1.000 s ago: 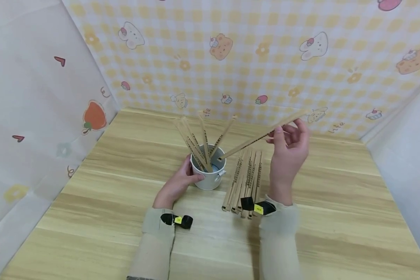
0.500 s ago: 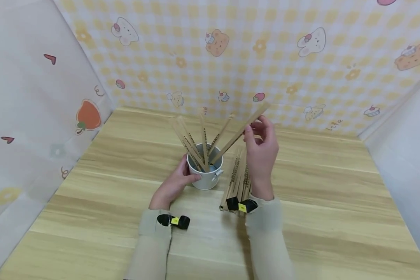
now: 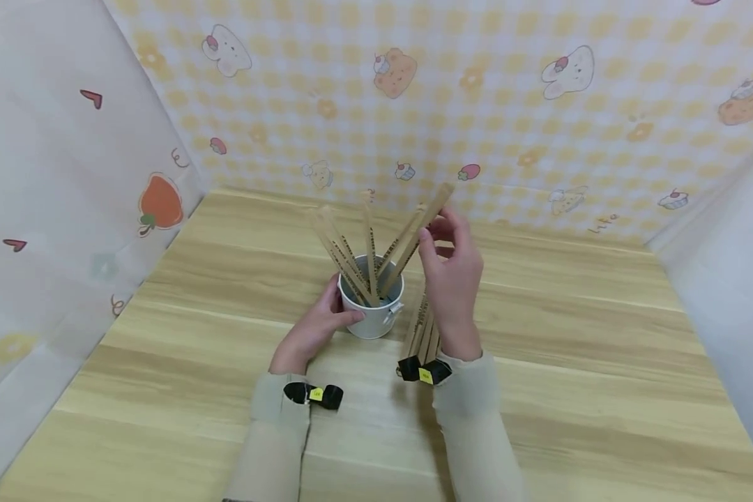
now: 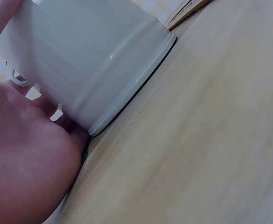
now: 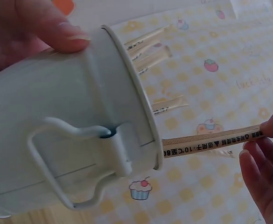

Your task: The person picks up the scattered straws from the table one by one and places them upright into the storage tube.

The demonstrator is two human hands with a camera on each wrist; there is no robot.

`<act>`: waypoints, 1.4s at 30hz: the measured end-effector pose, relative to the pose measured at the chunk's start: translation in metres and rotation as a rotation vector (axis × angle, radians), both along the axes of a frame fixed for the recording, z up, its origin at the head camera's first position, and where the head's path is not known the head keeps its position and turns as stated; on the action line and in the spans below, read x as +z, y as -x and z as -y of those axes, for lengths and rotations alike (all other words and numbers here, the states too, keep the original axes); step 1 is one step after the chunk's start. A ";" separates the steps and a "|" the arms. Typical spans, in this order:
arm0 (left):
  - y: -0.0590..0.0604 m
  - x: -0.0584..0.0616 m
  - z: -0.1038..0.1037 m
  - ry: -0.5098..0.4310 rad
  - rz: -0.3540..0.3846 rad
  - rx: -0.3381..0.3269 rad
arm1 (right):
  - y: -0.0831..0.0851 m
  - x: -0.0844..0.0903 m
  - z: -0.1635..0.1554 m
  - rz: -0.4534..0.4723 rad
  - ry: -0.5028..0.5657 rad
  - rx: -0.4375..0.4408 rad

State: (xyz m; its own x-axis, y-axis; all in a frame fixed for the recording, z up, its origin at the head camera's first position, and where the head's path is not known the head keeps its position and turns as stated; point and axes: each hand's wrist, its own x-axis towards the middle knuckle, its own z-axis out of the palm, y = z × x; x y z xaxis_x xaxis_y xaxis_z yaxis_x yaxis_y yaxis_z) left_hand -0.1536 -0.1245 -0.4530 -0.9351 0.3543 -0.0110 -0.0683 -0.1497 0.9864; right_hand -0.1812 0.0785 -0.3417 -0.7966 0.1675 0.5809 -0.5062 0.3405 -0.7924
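Observation:
A small white metal pail (image 3: 367, 325) stands on the table, gripped at its left side by my left hand (image 3: 312, 326), thumb at the front. In the left wrist view that hand (image 4: 26, 154) wraps round the pail's wall (image 4: 85, 51), and the base sits on the wood. Several long paper-wrapped straws (image 3: 371, 247) lean out of the pail, fanned apart. Between thumb and fingertips, my right hand (image 3: 454, 279) pinches one more wrapped straw (image 3: 408, 256), tilted, its lower end inside the pail. Printed black lettering runs along this straw (image 5: 211, 141) in the right wrist view.
More wrapped straws (image 3: 417, 338) lie in a pile right of the pail, partly hidden under my right hand and wrist. A wire handle (image 5: 57, 172) hangs at the pail's side. Behind the wooden table (image 3: 571, 404) rises a yellow checked backdrop (image 3: 477, 125).
My right hand has moved left with its straw, from over the pail's right rim until the straw's lower end is inside, and the straw is now steeper. My left hand has kept its grip on the pail.

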 end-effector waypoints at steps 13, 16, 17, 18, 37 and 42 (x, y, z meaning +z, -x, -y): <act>0.004 -0.002 0.000 0.018 -0.019 0.010 | 0.009 -0.014 0.004 0.166 0.026 0.045; 0.004 -0.003 0.000 0.018 -0.022 0.012 | 0.010 -0.017 0.005 0.204 -0.007 0.045; 0.004 -0.003 0.000 0.018 -0.021 0.010 | 0.013 -0.023 0.004 0.211 -0.021 0.039; 0.004 -0.004 0.000 0.018 -0.021 0.010 | 0.013 -0.024 0.005 0.218 -0.032 0.036; 0.003 -0.003 0.000 0.036 -0.001 0.014 | 0.016 -0.033 0.010 0.275 -0.079 0.099; 0.003 -0.003 0.001 0.044 -0.005 0.016 | 0.018 -0.033 0.008 0.307 -0.113 0.106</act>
